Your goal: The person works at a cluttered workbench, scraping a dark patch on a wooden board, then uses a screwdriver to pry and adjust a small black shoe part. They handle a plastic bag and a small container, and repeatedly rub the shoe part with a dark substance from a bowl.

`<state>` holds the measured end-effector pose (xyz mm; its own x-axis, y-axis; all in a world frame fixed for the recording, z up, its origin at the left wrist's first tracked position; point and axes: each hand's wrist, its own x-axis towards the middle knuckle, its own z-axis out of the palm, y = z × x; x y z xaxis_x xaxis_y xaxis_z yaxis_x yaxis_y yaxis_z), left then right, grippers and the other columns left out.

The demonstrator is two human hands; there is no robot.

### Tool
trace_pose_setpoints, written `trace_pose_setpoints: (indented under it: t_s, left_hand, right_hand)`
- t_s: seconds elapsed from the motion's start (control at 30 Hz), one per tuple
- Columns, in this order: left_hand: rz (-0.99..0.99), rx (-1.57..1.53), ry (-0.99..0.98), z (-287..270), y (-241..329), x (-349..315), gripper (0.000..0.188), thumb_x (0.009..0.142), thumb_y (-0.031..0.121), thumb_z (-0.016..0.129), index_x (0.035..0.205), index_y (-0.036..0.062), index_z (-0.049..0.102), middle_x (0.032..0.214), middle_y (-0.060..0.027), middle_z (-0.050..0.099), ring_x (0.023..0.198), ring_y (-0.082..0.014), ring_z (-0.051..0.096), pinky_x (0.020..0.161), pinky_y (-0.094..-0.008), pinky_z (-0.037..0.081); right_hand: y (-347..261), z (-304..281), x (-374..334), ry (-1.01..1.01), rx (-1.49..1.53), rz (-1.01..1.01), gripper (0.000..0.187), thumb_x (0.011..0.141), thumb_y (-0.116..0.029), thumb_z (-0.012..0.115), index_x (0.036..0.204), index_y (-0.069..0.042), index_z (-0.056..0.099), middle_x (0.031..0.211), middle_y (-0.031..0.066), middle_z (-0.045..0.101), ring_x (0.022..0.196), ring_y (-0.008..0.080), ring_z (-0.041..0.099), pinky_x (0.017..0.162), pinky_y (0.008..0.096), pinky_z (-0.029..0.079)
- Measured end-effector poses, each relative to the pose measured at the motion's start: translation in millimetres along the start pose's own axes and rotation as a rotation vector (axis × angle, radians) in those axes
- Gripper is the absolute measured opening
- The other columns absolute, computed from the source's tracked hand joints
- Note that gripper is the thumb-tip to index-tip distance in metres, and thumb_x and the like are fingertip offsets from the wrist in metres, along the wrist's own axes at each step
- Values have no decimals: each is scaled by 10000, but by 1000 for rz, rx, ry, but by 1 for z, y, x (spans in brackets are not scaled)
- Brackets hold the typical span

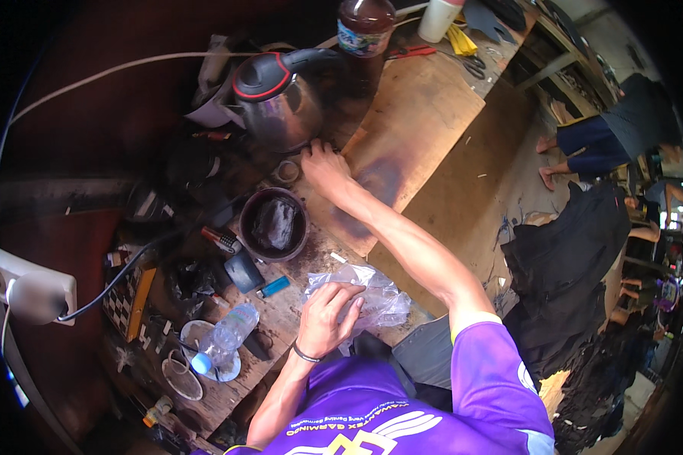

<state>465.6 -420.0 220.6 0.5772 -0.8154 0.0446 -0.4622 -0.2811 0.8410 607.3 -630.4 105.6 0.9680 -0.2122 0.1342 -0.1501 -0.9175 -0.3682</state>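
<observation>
Kettle (278, 121) stands on the surface (317, 246), right hand (325, 170) at its base, fingers bent — can't tell whether that grip holds anything! Left hand (328, 317), half-curled, over crumpled clear plastic (389, 305) — can't tell if it's pinching any.
</observation>
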Motion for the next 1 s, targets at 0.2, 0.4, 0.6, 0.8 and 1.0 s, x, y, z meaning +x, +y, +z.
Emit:
trace_pose_setpoints:
  t_s: [0.2,0.4,0.6,0.8,1.0]
  left_hand:
    - [92,76,14,1,3,23,234,873,82,744,1103,51,714,931,-115,662,856,-309,640,767,-409,525]
    - [158,227,58,21,-19,103,245,905,182,725,1093,30,684,977,-186,639,924,-384,629,814,-470,526]
    - [195,314,83,51,-69,219,492,925,301,712,1248,-54,606,1210,-320,612,1138,-479,595,979,-491,501]
    - [34,518,-23,74,-98,250,1003,839,557,765,1486,-104,379,1426,-402,466,1335,-530,464,1132,-502,411]
    - [-33,665,-91,77,-99,242,1193,744,658,804,1533,-94,318,1484,-374,429,1383,-520,412,1157,-521,379]
  right_hand:
    - [33,-37,-38,218,353,158,246,921,13,550,1157,10,619,928,178,679,764,297,694,628,427,599]
    - [143,-88,-118,570,1272,929,189,1008,-157,544,1083,-8,633,728,-1,564,525,96,519,458,304,492]
    - [175,-73,-155,497,961,1105,510,974,-524,671,921,-18,650,641,7,531,526,95,510,466,284,452]
    - [130,-27,-160,476,603,959,629,810,-610,820,729,-31,587,681,138,617,656,217,593,591,404,471]
    - [127,-17,-167,391,689,827,579,898,-487,794,668,-44,503,566,50,461,559,126,419,510,378,382]
